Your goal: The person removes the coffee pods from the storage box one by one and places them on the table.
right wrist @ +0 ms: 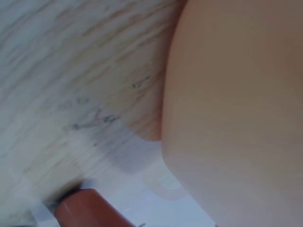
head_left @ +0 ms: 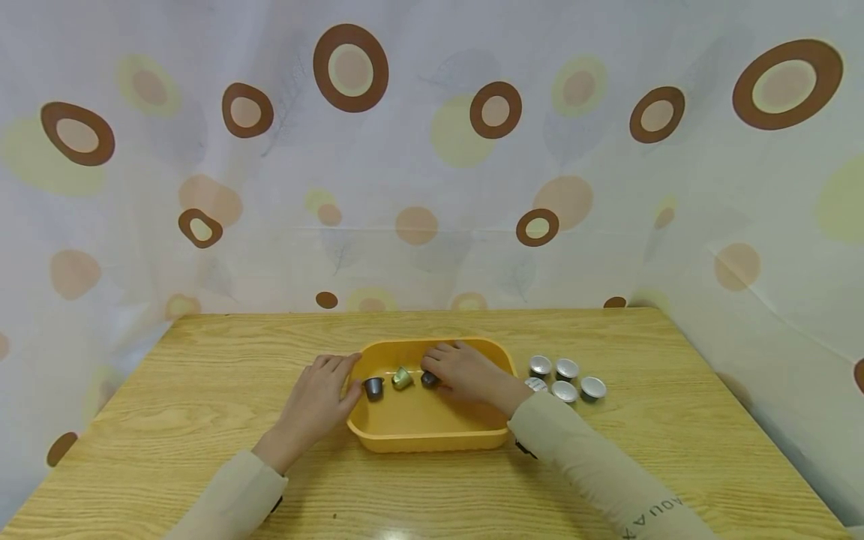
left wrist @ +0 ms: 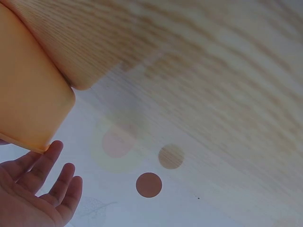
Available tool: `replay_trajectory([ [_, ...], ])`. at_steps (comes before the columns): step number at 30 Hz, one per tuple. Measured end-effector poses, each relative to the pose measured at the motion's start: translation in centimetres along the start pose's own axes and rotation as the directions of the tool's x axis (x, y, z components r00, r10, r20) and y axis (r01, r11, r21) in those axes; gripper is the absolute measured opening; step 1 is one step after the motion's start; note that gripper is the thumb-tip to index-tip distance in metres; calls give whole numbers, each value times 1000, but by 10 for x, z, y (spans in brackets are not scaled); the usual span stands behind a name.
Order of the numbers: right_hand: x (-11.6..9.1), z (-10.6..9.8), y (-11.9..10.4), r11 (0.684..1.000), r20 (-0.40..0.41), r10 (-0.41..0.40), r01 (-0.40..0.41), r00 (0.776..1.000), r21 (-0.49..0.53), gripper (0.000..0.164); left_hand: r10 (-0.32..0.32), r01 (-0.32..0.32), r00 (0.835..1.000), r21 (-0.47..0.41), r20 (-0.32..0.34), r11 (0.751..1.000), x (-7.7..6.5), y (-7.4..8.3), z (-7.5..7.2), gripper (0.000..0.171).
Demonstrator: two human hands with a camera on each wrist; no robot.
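Note:
In the head view a yellow plastic tray (head_left: 432, 444) stands on the table. My left hand (head_left: 322, 397) grips its left rim, thumb at the inner side and fingers outside; the left wrist view shows these fingers (left wrist: 43, 165) at the tray's corner. Inside lie a dark coffee capsule (head_left: 374, 388) near the left wall and a green-gold capsule (head_left: 402, 378) beside it. My right hand (head_left: 466, 373) reaches over the right rim and pinches another dark capsule (head_left: 428, 379); its palm hides part of the tray. The right wrist view shows mostly the tray's outer wall (right wrist: 236, 104).
Right of the tray, several capsules with silver lids (head_left: 565, 368) stand lid-up on the wooden table (head_left: 223, 390), close to my right forearm. A patterned cloth (head_left: 418, 165) hangs behind and at both sides. A reddish-brown rounded thing (right wrist: 90, 210) shows low in the right wrist view.

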State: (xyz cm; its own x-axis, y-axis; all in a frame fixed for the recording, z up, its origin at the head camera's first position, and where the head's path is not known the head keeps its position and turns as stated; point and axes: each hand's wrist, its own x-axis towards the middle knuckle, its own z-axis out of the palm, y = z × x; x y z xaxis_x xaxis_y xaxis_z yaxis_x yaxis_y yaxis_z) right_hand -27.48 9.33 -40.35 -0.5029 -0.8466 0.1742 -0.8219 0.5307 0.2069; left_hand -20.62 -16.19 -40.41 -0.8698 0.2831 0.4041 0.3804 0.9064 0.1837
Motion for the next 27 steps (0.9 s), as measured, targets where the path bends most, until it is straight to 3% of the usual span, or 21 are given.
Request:
replay_trajectory([
  [23, -4, -3, -3, 1000, 56, 26, -25, 998, -15, 21, 5, -5, 1000, 5, -6, 1000, 0, 0, 1, 41],
  [27, -5, -4, -3, 999, 36, 13, -12, 999, -33, 19, 5, -5, 1000, 7, -6, 1000, 0, 0, 1, 41],
])
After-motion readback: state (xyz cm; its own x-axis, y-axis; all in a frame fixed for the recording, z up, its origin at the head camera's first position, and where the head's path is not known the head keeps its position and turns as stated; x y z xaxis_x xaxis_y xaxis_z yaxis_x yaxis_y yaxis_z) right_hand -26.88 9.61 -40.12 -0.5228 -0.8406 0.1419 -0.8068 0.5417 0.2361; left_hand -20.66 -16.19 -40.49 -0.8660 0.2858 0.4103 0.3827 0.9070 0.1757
